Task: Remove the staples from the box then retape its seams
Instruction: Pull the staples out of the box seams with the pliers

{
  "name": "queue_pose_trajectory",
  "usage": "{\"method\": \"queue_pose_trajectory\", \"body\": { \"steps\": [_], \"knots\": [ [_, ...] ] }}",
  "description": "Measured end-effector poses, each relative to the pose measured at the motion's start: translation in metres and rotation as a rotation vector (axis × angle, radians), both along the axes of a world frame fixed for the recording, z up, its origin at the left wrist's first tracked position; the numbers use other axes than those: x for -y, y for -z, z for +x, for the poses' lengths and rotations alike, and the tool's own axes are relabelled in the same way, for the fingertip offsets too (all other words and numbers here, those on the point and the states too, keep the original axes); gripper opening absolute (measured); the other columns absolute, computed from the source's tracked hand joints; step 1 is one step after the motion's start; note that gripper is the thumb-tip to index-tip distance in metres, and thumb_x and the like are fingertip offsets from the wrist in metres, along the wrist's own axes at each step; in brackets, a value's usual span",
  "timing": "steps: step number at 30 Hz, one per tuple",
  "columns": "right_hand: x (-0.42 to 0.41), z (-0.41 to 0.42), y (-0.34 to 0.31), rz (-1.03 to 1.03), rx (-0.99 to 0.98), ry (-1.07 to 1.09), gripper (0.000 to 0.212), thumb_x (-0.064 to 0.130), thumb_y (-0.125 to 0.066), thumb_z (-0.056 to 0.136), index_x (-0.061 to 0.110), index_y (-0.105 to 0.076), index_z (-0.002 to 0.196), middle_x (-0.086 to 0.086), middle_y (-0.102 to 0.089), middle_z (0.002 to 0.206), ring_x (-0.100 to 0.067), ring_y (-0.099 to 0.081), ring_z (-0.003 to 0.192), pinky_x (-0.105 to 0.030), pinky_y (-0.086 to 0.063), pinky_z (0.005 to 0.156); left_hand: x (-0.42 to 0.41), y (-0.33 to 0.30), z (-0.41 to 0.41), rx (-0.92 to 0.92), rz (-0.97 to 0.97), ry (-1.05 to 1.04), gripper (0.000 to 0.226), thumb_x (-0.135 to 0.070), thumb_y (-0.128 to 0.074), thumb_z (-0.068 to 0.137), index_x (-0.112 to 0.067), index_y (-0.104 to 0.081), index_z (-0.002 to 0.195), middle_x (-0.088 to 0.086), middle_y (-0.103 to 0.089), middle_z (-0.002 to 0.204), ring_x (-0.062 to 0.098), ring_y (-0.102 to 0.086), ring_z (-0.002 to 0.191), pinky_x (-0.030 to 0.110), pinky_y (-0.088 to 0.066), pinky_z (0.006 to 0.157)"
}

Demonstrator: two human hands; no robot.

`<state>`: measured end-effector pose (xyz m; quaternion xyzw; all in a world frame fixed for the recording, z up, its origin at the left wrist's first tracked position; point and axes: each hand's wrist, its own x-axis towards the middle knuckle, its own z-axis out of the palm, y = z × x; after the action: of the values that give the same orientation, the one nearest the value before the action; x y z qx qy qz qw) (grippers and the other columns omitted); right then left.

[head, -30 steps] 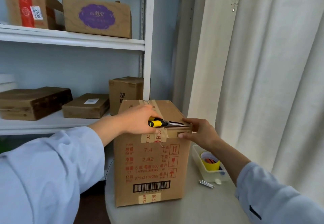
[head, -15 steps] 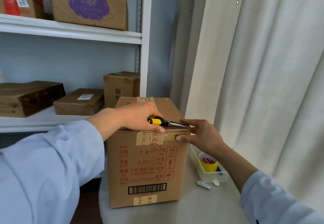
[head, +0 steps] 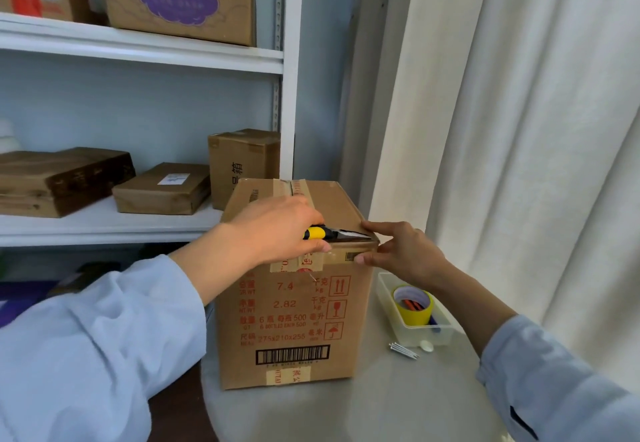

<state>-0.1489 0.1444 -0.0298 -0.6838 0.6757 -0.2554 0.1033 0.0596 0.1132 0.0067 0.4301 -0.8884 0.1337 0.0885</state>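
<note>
Nearest to me are the two pale blue sleeves [head: 86, 344] of the person, one low on the left and one low on the right. They reach over a grey round table [head: 346, 414].

On this table stands the cardboard box [head: 294, 320], upright, with red print and a barcode on the side that faces us. Strips of tan tape [head: 298, 261] hang over its top front edge, and one more strip runs along the middle of the top.

The left hand [head: 273, 230] lies on the top front edge of the box, fingers curled around a tool with a yellow and black handle [head: 317, 233]. The metal tip of the tool points to the right, along the edge, toward the right corner. What kind of tool it is, I cannot tell.

The right hand [head: 405, 254] is at the upper right corner of the box. Its fingers are nearly straight; the forefinger touches the top edge and the thumb presses on the front side just under it.

To the right of the box, near it, is a clear plastic tray [head: 433, 332] with a yellow roll of tape [head: 414, 306] inside. Just in front of the tray lie some thin metal pins [head: 403, 351] on the table.

Behind the box is a white shelf [head: 138, 50] with several brown cartons [head: 180, 2], and on the right hangs a pale curtain [head: 519, 130].
</note>
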Motion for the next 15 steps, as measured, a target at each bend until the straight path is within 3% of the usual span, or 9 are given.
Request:
{"method": "queue_pose_trajectory", "body": {
  "steps": [6, 10, 15],
  "knots": [
    [0.001, 0.001, 0.001, -0.019, 0.008, 0.021, 0.069, 0.046, -0.073, 0.078, 0.032, -0.046, 0.14, -0.002, -0.069, 0.114, -0.02, -0.061, 0.11, -0.037, -0.048, 0.091, -0.04, 0.024, -0.02, -0.084, -0.178, -0.185, 0.042, -0.053, -0.045, 0.093, -0.021, -0.058, 0.117, 0.005, -0.053, 0.112, 0.024, -0.057, 0.099, 0.034, -0.047, 0.072],
    [-0.002, 0.005, 0.001, -0.07, -0.066, 0.033, 0.065, 0.043, -0.073, 0.079, 0.029, -0.05, 0.138, -0.003, -0.068, 0.114, -0.021, -0.061, 0.107, -0.035, -0.049, 0.09, -0.048, 0.032, -0.024, -0.137, -0.202, -0.234, 0.043, -0.054, -0.044, 0.093, -0.021, -0.057, 0.118, 0.005, -0.054, 0.113, 0.024, -0.058, 0.099, 0.032, -0.043, 0.066],
    [-0.006, 0.012, 0.004, -0.133, -0.155, 0.056, 0.055, 0.043, -0.07, 0.082, 0.026, -0.055, 0.133, -0.001, -0.068, 0.111, -0.02, -0.063, 0.098, -0.033, -0.051, 0.079, -0.046, 0.035, -0.014, -0.171, -0.188, -0.205, 0.048, -0.058, -0.042, 0.091, -0.025, -0.055, 0.125, 0.004, -0.052, 0.122, 0.023, -0.057, 0.104, 0.034, -0.049, 0.072]
  ]
}}
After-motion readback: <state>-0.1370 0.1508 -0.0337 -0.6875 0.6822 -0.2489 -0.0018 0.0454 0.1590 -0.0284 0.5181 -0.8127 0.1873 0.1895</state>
